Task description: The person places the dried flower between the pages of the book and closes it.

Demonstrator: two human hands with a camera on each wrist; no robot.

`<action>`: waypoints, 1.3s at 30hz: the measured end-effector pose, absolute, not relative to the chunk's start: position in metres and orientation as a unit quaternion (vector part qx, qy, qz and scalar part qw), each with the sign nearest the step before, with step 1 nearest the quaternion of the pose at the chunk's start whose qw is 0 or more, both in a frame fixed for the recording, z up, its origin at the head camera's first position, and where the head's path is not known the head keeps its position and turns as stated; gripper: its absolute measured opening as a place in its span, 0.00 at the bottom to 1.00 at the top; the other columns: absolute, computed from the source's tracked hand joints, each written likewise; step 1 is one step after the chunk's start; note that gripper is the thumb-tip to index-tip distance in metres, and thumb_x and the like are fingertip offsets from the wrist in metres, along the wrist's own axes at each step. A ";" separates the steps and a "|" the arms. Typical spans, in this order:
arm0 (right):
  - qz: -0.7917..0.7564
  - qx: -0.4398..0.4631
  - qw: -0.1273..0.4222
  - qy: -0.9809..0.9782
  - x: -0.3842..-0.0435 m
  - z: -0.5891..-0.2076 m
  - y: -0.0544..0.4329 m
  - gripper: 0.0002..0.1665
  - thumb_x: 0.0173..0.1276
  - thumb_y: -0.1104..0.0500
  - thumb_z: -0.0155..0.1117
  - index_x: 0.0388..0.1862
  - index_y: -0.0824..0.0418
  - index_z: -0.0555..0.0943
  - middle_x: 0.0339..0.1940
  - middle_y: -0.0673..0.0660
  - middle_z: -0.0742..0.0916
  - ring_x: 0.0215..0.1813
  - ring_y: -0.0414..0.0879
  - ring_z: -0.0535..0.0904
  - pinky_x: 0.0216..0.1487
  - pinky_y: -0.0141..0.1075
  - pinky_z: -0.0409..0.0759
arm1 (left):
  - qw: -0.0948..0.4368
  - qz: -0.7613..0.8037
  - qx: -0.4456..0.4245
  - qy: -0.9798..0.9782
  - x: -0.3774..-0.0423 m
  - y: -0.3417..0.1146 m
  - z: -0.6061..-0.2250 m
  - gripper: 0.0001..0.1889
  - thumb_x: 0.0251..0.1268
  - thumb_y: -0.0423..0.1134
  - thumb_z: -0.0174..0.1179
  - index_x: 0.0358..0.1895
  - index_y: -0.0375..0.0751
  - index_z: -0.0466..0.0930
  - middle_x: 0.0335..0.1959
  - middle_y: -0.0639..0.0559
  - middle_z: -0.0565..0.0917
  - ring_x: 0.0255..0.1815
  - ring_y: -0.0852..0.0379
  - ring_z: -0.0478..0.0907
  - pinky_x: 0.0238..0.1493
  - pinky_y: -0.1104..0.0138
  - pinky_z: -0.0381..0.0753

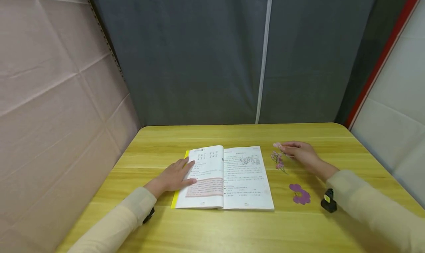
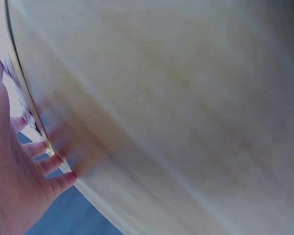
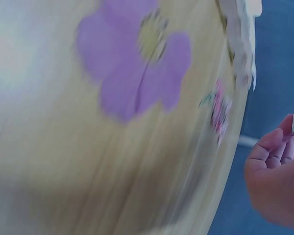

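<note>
An open book [image 1: 245, 175] with printed pages and a yellow edge lies on the table. My left hand [image 1: 175, 176] rests on its left page, fingers spread; the left wrist view shows the fingertips [image 2: 63, 182] at the book's edge. To the book's right, my right hand [image 1: 303, 155] pinches a small pale pink dried flower [image 1: 277, 145] between thumb and fingers, seen thin and edge-on in the right wrist view. Just below the held flower, a sprig of small pink flowers [image 1: 279, 160] lies on the table. Nearer the front is a flat purple flower [image 1: 300, 194] with a yellow centre.
The light wooden table [image 1: 199, 231] reaches back to a dark grey curtain [image 1: 186, 61]. Pale cloth hangs [image 1: 59, 98] on the left, and a white panel [image 1: 401, 98] with a red edge stands on the right.
</note>
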State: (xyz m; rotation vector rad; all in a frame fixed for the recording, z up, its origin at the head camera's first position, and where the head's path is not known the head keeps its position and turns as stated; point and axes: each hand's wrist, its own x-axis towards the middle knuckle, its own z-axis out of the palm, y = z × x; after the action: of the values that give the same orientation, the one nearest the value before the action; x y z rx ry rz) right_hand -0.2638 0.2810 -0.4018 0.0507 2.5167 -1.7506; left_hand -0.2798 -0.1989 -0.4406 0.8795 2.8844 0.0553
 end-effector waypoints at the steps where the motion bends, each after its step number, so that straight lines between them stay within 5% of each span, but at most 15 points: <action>1: -0.573 0.013 0.044 0.818 -0.264 -0.401 0.276 0.35 0.70 0.46 0.62 0.65 0.69 0.72 0.50 0.52 0.82 0.47 0.45 0.78 0.49 0.40 0.78 | 0.064 0.018 0.291 0.954 -0.280 -0.199 -0.440 0.46 0.67 0.71 0.41 0.78 0.42 0.51 0.76 0.36 0.52 0.74 0.37 0.53 0.69 0.47 0.55; 4: -0.589 0.007 0.062 0.805 -0.264 -0.399 0.262 0.34 0.71 0.48 0.62 0.65 0.70 0.71 0.50 0.53 0.82 0.47 0.44 0.78 0.48 0.38 0.78 | 0.064 0.020 0.291 0.954 -0.279 -0.199 -0.440 0.46 0.67 0.71 0.42 0.78 0.42 0.50 0.76 0.35 0.52 0.73 0.37 0.53 0.69 0.46 0.55; 12: -0.616 0.045 0.110 0.779 -0.270 -0.399 0.223 0.31 0.69 0.50 0.65 0.64 0.65 0.73 0.34 0.53 0.85 0.27 0.41 0.76 0.22 0.35 0.66 | 0.066 0.021 0.295 0.953 -0.279 -0.199 -0.438 0.45 0.68 0.69 0.43 0.78 0.41 0.50 0.76 0.35 0.52 0.73 0.36 0.53 0.69 0.46 0.55; 20: -0.660 0.046 0.128 0.739 -0.277 -0.404 0.184 0.28 0.67 0.58 0.67 0.62 0.71 0.73 0.35 0.52 0.85 0.31 0.39 0.80 0.36 0.31 0.80 | 0.065 0.019 0.293 0.954 -0.280 -0.199 -0.441 0.45 0.68 0.70 0.42 0.78 0.42 0.50 0.76 0.36 0.52 0.73 0.36 0.53 0.69 0.46 0.54; 29: -0.646 0.039 0.141 0.749 -0.280 -0.409 0.151 0.21 0.68 0.59 0.66 0.57 0.68 0.79 0.42 0.61 0.86 0.30 0.40 0.80 0.35 0.32 0.80 | 0.066 0.017 0.290 0.954 -0.279 -0.199 -0.441 0.45 0.68 0.70 0.42 0.78 0.42 0.49 0.76 0.36 0.52 0.74 0.37 0.52 0.69 0.47 0.55; 39: -0.649 0.050 0.141 0.746 -0.279 -0.421 0.126 0.14 0.66 0.63 0.67 0.48 0.68 0.81 0.31 0.57 0.86 0.26 0.40 0.80 0.29 0.32 0.80 | 0.063 0.018 0.296 0.953 -0.277 -0.198 -0.441 0.45 0.68 0.70 0.41 0.78 0.42 0.50 0.76 0.36 0.52 0.74 0.37 0.52 0.69 0.46 0.55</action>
State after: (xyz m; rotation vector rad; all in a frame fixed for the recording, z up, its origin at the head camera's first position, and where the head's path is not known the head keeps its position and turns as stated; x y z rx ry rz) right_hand -0.2791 0.1256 -0.4208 0.1445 2.1547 -1.8732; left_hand -0.2766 -0.1984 -0.4413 0.8950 2.8801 0.0549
